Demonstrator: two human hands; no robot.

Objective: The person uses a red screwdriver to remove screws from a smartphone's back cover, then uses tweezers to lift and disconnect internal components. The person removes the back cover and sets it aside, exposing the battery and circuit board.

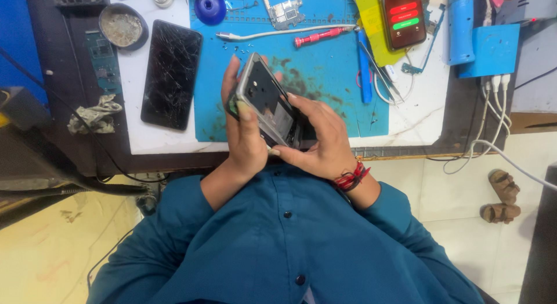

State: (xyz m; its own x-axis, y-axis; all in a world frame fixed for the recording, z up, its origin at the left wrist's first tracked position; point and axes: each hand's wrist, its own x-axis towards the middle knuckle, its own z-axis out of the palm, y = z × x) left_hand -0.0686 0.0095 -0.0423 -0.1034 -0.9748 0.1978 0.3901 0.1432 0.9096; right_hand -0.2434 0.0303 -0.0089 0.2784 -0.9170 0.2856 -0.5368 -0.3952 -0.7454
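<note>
Teal shirt sleeves (174, 223) filled the lower part of the view, and from them both hands rose to meet over the near edge of the desk (168, 143). Between them was an opened phone (268, 104), tilted with its camera end up and away from the person and its bare inner frame showing. The left hand (243, 130) was clenched around the phone's left side, thumb lying across the face and fingers wrapped behind. The right hand (322, 138), with a red thread bracelet (352, 177) at its wrist, gripped the lower right part of the phone, fingertips pressed to its edge. Just beyond the hands lay a blue work mat (325, 78), stained dark near the middle. On it rested a red-handled screwdriver (320, 35), a blue tool (364, 72), tweezers (380, 72) and a bare phone frame (282, 8). Left of the mat a phone with a cracked screen (172, 73) lay flat on the white desk top, well apart from the hands. Another phone with a lit screen (402, 17) sat at the far right of the mat.
</note>
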